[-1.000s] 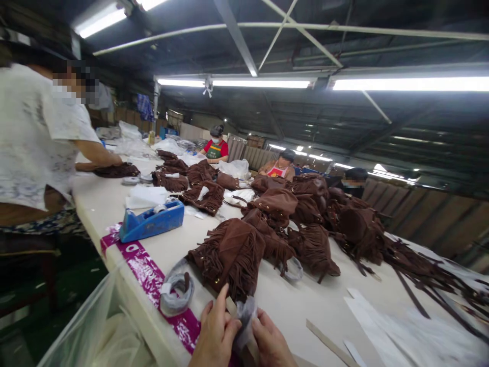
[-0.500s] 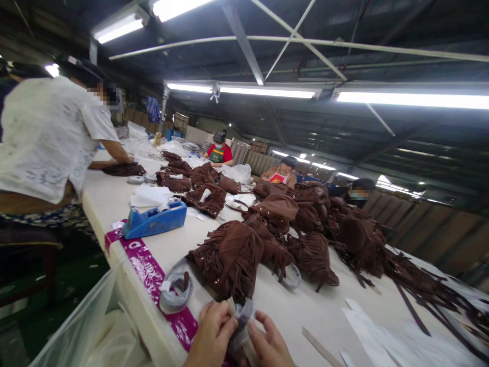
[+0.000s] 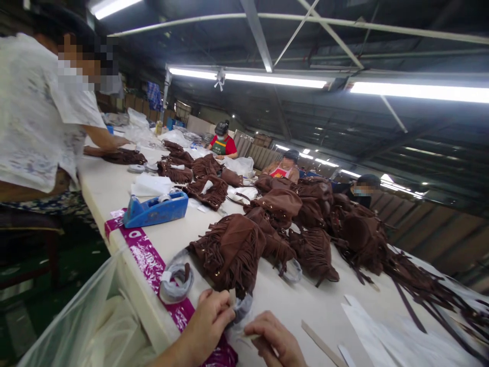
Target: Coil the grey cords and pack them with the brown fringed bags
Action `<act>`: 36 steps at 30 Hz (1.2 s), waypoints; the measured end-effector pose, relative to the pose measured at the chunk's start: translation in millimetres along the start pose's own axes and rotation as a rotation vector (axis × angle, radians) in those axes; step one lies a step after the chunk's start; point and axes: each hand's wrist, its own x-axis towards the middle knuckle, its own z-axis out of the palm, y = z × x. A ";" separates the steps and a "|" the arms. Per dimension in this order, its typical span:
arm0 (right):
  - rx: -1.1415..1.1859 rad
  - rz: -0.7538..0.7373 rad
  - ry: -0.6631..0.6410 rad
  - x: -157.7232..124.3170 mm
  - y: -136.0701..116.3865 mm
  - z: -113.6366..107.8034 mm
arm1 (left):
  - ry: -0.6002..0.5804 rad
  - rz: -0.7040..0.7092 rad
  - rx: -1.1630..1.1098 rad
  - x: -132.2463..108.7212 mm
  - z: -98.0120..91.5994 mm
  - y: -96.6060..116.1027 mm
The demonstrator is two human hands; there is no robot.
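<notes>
At the near edge of the table my left hand is closed on a bag strap wrapped in grey film. A short beige strip sticks up by its thumb and finger. My right hand, just to the right and apart from the wrapped strap, pinches the end of a thin pale strip. Behind both hands lies a brown fringed bag. To its left a coiled strap in grey wrapping rests on a purple printed plastic strip.
A blue tape dispenser stands at the left. More brown bags are heaped across the table. White sheets and a beige strip lie at right. A clear plastic bag hangs at the near left. Several co-workers sit or stand around.
My right hand has drawn away from the wrapped strap, down and to the right, with a pale strip in its fingers. My left hand stays on the strap. The co-worker at left leans closer.
</notes>
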 end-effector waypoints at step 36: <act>-0.029 0.082 -0.027 59.4 -26.0 13.8 | -0.046 0.020 0.114 11.8 -4.7 3.8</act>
